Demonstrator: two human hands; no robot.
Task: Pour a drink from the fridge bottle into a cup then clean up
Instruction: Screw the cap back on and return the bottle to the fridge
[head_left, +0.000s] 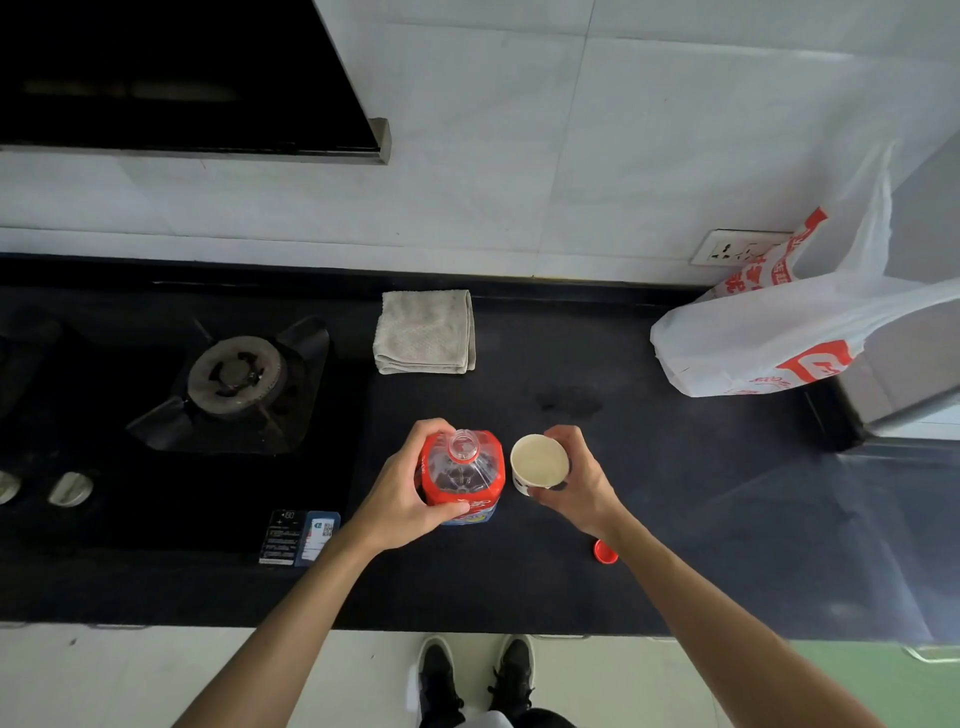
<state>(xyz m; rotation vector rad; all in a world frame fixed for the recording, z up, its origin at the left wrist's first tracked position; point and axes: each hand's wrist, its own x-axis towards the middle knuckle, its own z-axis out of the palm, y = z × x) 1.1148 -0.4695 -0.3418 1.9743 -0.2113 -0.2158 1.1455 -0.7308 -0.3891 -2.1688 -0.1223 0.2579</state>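
Black countertop, stove on one side: bottle open, cup beside it, both in hand.

Landmark = bottle (462, 475), standing upright mid-counter, cap off. My left hand (410, 493) is wrapped round its body on the stove side. My right hand (576, 480) cups the paper cup (538, 462) just right of the bottle, not touching it. Red cap (605, 552) lies right of the bottle and nearer me, partly behind my wrist. Folded cloth (425, 332) sits behind the bottle by the wall; plastic bag (779, 322) far right. Handling guess: thin clear plastic, big, likely heavy and squeezable, maybe slick from the fridge, so grip the labelled waist firmly and tilt slowly. Cup is light and crushable; hold loosely or it tips.
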